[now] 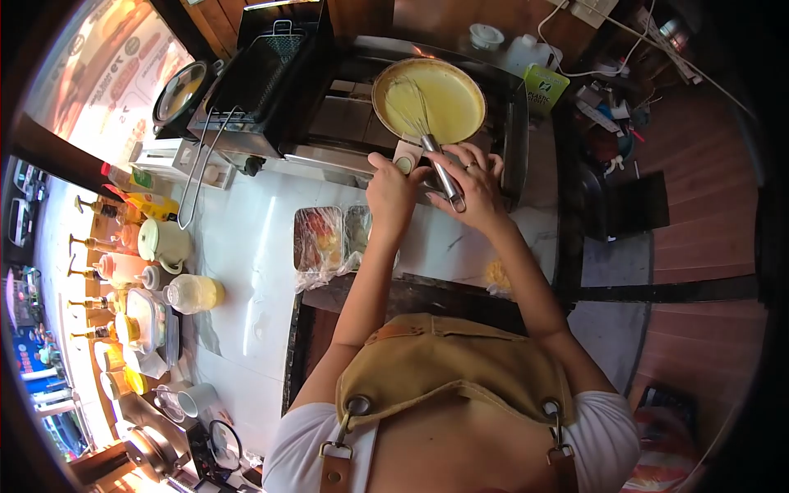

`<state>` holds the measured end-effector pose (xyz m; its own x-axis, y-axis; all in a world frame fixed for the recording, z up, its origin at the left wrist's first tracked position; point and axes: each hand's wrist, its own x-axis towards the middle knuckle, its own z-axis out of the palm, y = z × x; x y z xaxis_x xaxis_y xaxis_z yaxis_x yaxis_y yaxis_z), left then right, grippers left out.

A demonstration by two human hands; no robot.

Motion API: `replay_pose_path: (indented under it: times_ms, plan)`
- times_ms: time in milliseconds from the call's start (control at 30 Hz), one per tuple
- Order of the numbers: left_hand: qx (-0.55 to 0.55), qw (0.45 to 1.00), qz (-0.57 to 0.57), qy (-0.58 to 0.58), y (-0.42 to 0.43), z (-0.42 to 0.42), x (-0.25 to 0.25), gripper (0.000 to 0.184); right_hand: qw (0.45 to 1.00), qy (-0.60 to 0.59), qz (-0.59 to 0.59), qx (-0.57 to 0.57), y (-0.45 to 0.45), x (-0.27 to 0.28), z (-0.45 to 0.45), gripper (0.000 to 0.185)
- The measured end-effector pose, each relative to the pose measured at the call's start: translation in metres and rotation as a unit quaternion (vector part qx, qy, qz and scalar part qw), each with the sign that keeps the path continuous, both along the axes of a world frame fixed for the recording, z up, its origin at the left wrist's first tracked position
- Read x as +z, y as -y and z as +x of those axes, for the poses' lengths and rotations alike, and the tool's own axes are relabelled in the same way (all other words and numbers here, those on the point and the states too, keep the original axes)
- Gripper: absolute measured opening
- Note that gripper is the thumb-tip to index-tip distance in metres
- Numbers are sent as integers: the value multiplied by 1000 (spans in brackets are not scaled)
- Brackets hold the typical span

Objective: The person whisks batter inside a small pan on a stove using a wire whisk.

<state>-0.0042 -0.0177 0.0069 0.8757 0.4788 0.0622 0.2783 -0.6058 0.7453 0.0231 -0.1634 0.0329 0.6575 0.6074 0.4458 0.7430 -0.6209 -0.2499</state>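
Note:
A round pan (461, 100) with a light rim sits on the stove, holding a smooth, pale yellow liquid. A metal whisk (444, 171) leans in it, its wire head in the liquid at the left side and its handle pointing toward me. My right hand (475, 187) grips the whisk handle between thumb and fingers. My left hand (393, 191) is closed at the near end of the pan's pale handle (408, 154), just left of the whisk; its fingers are partly hidden.
Left of the pan stands a black fryer (267, 70) with a wire basket. Plastic-wrapped food containers (319, 238) lie by my left forearm. Along the left counter are pump bottles, a pale green lidded pot (163, 244) and a jar (194, 293). A green packet (545, 87) stands behind right.

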Motion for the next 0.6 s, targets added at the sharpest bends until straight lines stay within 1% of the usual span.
replay_pose_path:
  times_ms: [33,167,233,267,333,367,400,467,500,567,600]
  plan:
    - [1,1000,1,-2,0,0,1,61,1000,-10,-8,-2,2,1,0,69]
    - [1,1000,1,-4,-1,0,0,62,999,-37,-27,20,13,19,-4,72]
    - [2,1000,12,-6,-1,1,-1,63,994,-36,-102,17,22,43,-6,74]
    - [4,1000,11,-6,-1,1,0,63,994,-36,-103,18,22,55,-5,74]
    - [10,1000,3,-16,0,0,3,64,990,-64,-94,83,22,76,-1,76]
    - [8,1000,4,-16,0,-1,3,64,990,-49,-80,102,17,80,1,64]
    - [5,1000,4,-18,0,-1,3,65,991,-48,-79,100,10,80,4,64]
    - [8,1000,4,-14,0,1,4,66,992,-34,-31,115,-8,77,14,43]
    - [18,1000,12,-13,1,2,2,64,990,-22,51,131,-23,68,23,25]
    - [23,999,22,-15,1,2,-6,62,981,-89,75,152,-54,56,35,21]
    - [-13,999,42,7,-2,3,-13,48,978,-104,55,174,-70,44,46,21]
